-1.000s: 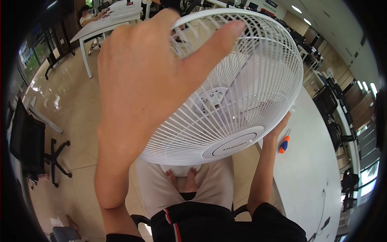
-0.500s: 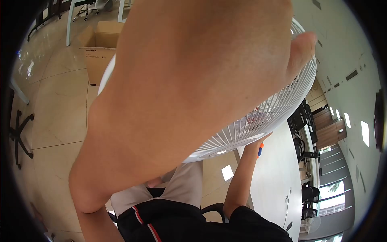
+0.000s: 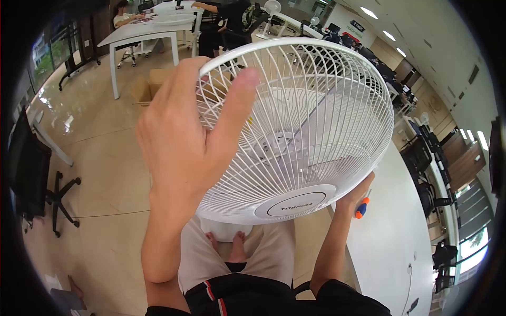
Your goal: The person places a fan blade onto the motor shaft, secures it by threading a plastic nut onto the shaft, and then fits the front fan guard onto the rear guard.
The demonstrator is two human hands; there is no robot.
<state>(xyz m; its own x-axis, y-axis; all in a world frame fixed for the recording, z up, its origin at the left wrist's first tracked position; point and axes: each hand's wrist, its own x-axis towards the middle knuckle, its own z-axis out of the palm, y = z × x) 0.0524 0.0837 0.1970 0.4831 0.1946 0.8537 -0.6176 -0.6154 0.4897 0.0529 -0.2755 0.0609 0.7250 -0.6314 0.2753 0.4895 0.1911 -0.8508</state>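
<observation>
A white electric fan (image 3: 295, 174) with a wire guard and see-through blades stands tilted in front of my lap; its round front badge reads TOSHIBA. My left hand (image 3: 184, 121) is on the left rim of the guard, fingers curled around the edge and thumb along the front wires. At the lower right, my right hand (image 3: 358, 192) grips the side of the guard, its fingers partly hidden behind it. Beside that wrist, a screwdriver (image 3: 362, 208) with an orange and blue handle appears to lie on the white table. A white base (image 3: 226, 229) shows between my legs.
The white table (image 3: 390, 237) runs along my right, with a cable (image 3: 409, 284) on it. An open cardboard box (image 3: 142, 92) stands on the floor behind the fan. A black office chair (image 3: 31, 168) is at left. Two people sit around a far table (image 3: 132, 34).
My left arm, which filled much of the view, has moved down and left, and that hand is now at the guard's left rim. The view has tilted up, showing more of the fan and room.
</observation>
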